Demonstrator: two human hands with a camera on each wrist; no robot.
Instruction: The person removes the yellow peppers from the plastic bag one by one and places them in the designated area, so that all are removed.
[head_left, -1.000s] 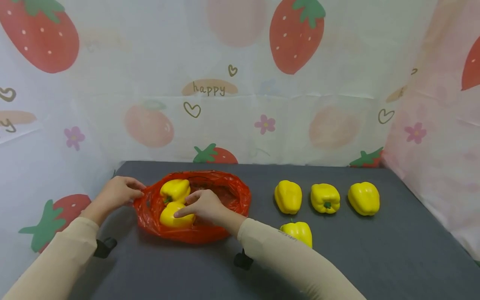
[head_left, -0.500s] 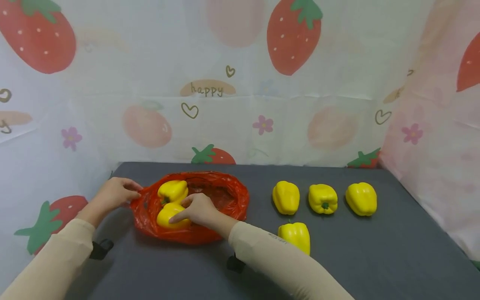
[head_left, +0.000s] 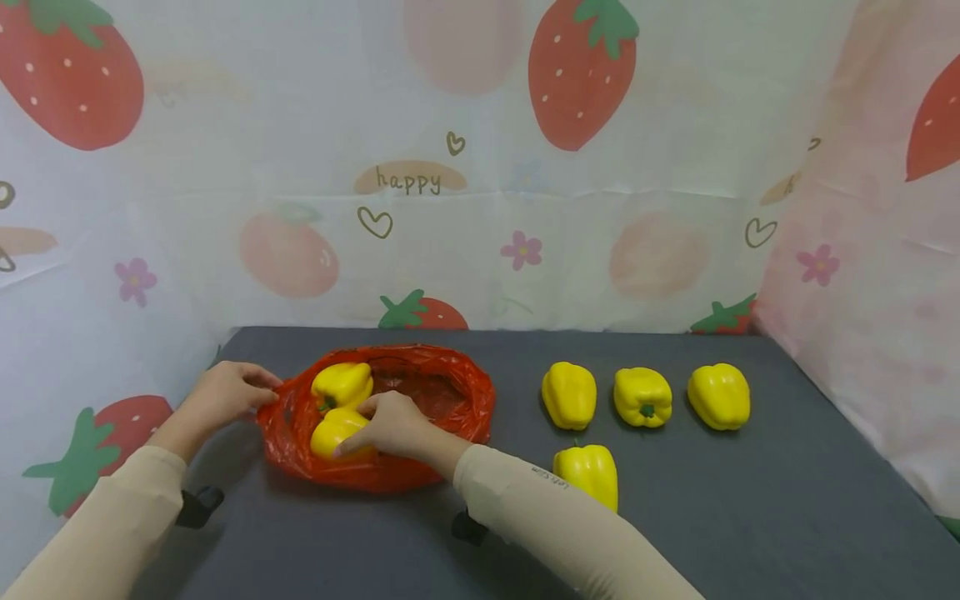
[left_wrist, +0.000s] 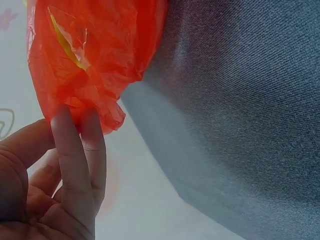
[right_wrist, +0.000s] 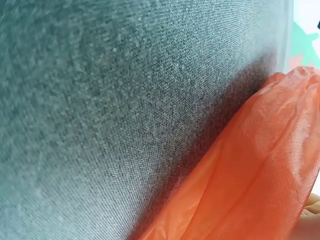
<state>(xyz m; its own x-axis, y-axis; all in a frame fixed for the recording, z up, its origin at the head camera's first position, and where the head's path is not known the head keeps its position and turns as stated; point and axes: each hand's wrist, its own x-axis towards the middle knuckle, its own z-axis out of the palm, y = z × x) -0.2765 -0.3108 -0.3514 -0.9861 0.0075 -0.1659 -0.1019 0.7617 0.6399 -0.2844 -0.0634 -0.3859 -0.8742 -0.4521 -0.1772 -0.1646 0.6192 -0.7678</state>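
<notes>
A red plastic bag [head_left: 360, 477] lies with its mouth wide open on the left part of the table. My left hand [head_left: 223, 395] pinches the bag's left rim between thumb and fingers; the left wrist view shows these fingers [left_wrist: 70, 150] on the thin red plastic. Inside the bag, my right hand [head_left: 399, 427] grips a yellow bell pepper [head_left: 333, 428], thumb at its front and fingers behind. Another yellow bell pepper [head_left: 343, 385] lies just behind it in the bag. In the right wrist view the bag's wall [right_wrist: 250, 170] hides most of the hand.
Right of the bag, three yellow bell peppers [head_left: 568, 396] stand in a row on the dark grey table [head_left: 795, 500]. A further yellow bell pepper [head_left: 588, 473] sits nearer, partly covered by the right sleeve. A printed cloth [head_left: 570, 292] hangs behind the table.
The head view has shifted slightly, so everything appears further left. My right hand has sunk a little lower in the bag with the pepper. The left hand keeps its hold on the rim.
</notes>
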